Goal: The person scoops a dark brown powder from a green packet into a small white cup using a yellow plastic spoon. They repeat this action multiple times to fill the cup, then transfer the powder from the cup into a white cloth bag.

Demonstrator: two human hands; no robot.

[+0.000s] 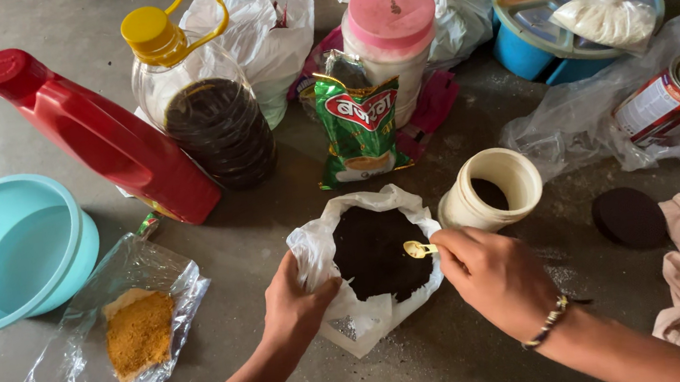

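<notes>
Bare floor (431, 370) lies open near the white bag (370, 261) of dark powder, between the two forearms. On its right the cream jar (491, 190) stands touching it; the green packet (360, 128) and oil bottle (204, 104) block the far side. Leftward, a clear bag (108, 340) of orange powder and a turquoise bowl (6, 253) fill the floor.

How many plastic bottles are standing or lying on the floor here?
2. A red bottle lies tilted at upper left, and a clear bottle of dark liquid with a yellow cap stands just right of it. Others could be hidden behind the white bags.
</notes>
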